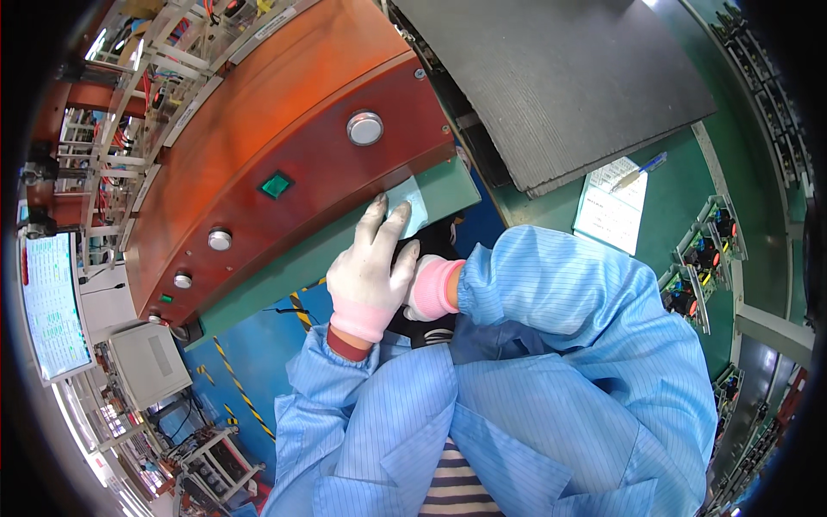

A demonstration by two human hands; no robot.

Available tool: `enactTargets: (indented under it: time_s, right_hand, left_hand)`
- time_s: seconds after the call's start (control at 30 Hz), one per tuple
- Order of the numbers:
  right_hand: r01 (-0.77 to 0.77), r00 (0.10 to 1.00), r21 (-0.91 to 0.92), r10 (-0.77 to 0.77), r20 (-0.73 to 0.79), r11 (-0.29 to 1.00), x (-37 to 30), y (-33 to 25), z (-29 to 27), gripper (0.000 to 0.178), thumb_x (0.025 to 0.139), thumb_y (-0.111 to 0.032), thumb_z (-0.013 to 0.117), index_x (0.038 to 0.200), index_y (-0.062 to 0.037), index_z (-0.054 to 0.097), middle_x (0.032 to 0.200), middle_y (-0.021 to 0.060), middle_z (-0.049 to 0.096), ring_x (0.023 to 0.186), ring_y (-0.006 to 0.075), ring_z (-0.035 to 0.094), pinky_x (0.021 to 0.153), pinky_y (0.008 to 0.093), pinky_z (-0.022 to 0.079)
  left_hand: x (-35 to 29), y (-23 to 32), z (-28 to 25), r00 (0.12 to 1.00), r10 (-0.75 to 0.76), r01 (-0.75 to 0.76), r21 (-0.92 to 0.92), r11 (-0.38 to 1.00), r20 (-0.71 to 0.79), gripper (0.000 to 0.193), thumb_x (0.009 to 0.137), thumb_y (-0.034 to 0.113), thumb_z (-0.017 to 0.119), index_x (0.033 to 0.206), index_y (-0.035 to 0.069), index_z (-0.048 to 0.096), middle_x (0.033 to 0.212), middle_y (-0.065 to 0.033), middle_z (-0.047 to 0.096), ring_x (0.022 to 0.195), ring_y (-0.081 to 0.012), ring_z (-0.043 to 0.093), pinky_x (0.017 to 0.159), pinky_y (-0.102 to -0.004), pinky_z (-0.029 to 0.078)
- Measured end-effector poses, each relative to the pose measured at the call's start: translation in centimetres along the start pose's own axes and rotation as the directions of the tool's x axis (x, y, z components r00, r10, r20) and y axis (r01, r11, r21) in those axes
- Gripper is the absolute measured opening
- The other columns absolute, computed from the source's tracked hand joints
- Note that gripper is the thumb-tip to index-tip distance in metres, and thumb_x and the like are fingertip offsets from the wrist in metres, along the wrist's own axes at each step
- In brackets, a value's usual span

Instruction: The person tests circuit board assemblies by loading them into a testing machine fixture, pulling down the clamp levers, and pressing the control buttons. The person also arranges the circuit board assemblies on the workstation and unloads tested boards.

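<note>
White glove fabric with a pink cuff covers the left hand in the head view, my only feed: its first two fingers lie stretched out and close together, greyed tips pressed down on a flat, pale blue piece of cloth or sheet, with the thumb standing apart. I see that pale blue piece on the green ledge along the foot of the reddish-brown console, close to the front edge and perhaps over it, so I judge that a hard outward stroke might drag it off. The right hand, gloved the same way, sits partly behind the left; I cannot tell whether its fingers are spread or pinching anything, and two hands that close could bump each other. Overreaching up the panel, I think, might knock the round silver button or the square green button. On the right, the blue striped sleeve bends near the white printed paper and the upright green circuit boards on the green table; an elbow swung wide could, in my judgement, shift the paper or catch a component.
</note>
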State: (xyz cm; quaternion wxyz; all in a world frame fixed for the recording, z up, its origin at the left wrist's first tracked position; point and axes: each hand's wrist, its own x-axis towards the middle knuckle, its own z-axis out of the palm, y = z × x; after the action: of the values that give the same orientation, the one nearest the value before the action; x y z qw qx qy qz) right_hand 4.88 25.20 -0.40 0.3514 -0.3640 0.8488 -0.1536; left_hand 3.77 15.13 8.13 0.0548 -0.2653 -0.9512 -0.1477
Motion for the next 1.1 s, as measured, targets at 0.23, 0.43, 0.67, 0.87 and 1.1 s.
enactTargets:
  time_s: [0.23, 0.43, 0.67, 0.87, 1.1]
  right_hand:
    - [0.011, 1.0, -0.046, -0.011, 0.002, 0.999, 0.4, -0.3, 0.1, 0.037, 0.094, -0.037, 0.057, 0.109, -0.0084, 0.074, 0.103, 0.0118, 0.074, 0.089, 0.0357, 0.068, 0.084, 0.044, 0.056]
    - [0.012, 1.0, -0.02, -0.012, 0.008, 1.0, -0.5, -0.4, -0.4, 0.034, 0.092, -0.035, 0.059, 0.106, -0.0073, 0.073, 0.102, 0.0125, 0.073, 0.087, 0.0364, 0.068, 0.082, 0.0447, 0.056]
    - [0.032, 0.999, 0.014, -0.031, -0.041, 0.999, -0.5, -0.2, -0.1, 0.031, 0.09, -0.031, 0.061, 0.101, -0.0054, 0.073, 0.099, 0.0139, 0.073, 0.083, 0.0378, 0.067, 0.079, 0.0449, 0.056]
    - [0.06, 0.993, 0.027, -0.057, -0.099, 0.998, -0.1, 0.0, 0.7, 0.03, 0.088, -0.03, 0.062, 0.1, -0.005, 0.073, 0.096, 0.0146, 0.073, 0.08, 0.0384, 0.067, 0.076, 0.0456, 0.056]
    - [0.038, 0.997, 0.041, -0.036, -0.066, 0.998, -0.3, -0.4, 0.2, 0.029, 0.087, -0.029, 0.063, 0.098, -0.0051, 0.072, 0.094, 0.0155, 0.073, 0.077, 0.0391, 0.067, 0.073, 0.0465, 0.056]
  left_hand:
    - [-1.0, -1.4, 0.5, 0.985, 0.127, -0.129, -0.016, 0.991, -0.12, 0.051, 0.079, 0.022, 0.076, 0.129, 0.017, 0.067, 0.138, -0.0075, 0.065, 0.089, -0.0209, 0.073, 0.072, -0.0266, 0.056]
    - [0.1, -1.6, -0.2, 0.989, 0.146, -0.147, -0.091, 0.985, -0.02, 0.045, 0.079, 0.017, 0.076, 0.123, 0.011, 0.069, 0.137, -0.0074, 0.066, 0.104, -0.0228, 0.072, 0.083, -0.0272, 0.055]
    - [1.0, -1.7, 0.2, 0.989, 0.147, -0.149, -0.163, 0.975, -0.023, 0.038, 0.078, 0.014, 0.077, 0.115, 0.009, 0.07, 0.134, -0.0071, 0.068, 0.103, -0.023, 0.072, 0.083, -0.0268, 0.055]
    - [1.2, -1.6, -0.1, 0.991, 0.131, -0.133, -0.196, 0.971, -0.022, 0.04, 0.077, 0.014, 0.078, 0.115, 0.009, 0.07, 0.132, -0.007, 0.069, 0.104, -0.0229, 0.072, 0.083, -0.0271, 0.055]
    - [1.1, -1.2, -0.2, 0.99, 0.138, -0.142, -0.153, 0.978, -0.034, 0.041, 0.075, 0.013, 0.079, 0.115, 0.008, 0.07, 0.13, -0.0089, 0.07, 0.103, -0.0236, 0.072, 0.082, -0.028, 0.055]
